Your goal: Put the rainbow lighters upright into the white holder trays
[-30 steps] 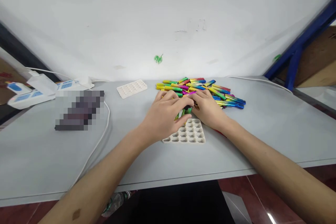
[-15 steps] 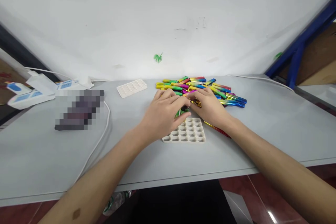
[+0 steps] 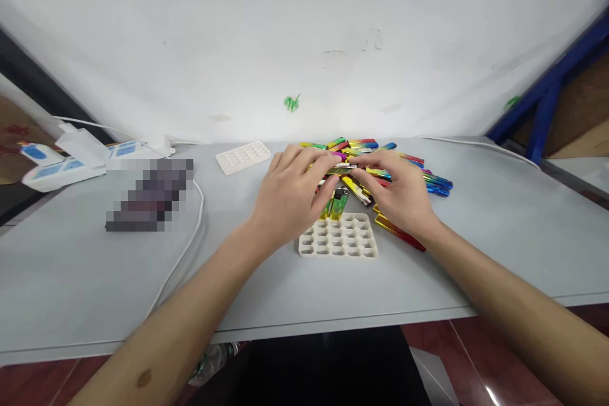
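Observation:
My left hand (image 3: 292, 193) and my right hand (image 3: 397, 187) hold a shiny lighter (image 3: 340, 170) between them, lying sideways over the pile. Fingers of both hands are pinched at its ends and partly hide it. Right below, green-yellow lighters (image 3: 338, 204) stand upright in the far row of a white tray with rows of holes (image 3: 337, 244). My left hand covers that tray's far left corner. Behind my hands lies a pile of metallic, many-coloured lighters (image 3: 438, 183). Beside my right wrist, a red-gold lighter (image 3: 400, 233) lies on the table.
A second white tray (image 3: 243, 157) lies at the back left by the wall. Farther left are a power strip (image 3: 47, 174) with plugs, a blurred dark object (image 3: 155, 193) and a white cable (image 3: 190, 238). A blue metal frame (image 3: 542, 108) stands at the right.
Both hands have risen slightly from the tray's far row, uncovering upright green lighters. A lighter now shows sideways between my fingertips. The view has shifted slightly.

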Tool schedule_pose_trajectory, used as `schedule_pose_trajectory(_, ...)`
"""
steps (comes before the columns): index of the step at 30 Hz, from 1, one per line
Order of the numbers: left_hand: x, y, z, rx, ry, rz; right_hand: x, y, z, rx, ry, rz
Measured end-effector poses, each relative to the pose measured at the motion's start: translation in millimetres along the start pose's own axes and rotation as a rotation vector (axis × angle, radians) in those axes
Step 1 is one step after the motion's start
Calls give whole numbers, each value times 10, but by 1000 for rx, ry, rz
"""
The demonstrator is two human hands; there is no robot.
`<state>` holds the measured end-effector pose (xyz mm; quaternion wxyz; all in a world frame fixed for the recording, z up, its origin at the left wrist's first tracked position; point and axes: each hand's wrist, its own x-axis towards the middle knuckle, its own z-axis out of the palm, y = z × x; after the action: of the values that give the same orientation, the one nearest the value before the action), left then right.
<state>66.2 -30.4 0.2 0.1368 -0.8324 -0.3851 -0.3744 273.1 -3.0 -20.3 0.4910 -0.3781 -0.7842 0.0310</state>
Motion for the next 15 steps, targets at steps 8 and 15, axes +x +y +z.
schedule_pose_trajectory(8, -1, -110, -2, 218, 16, 189, -26, -164, -16, 173, 32, -83)
schedule_pose_trajectory(15, 13, -39, -45, 23, 44, -91, -40, -134, 22, 118, 8, 50)
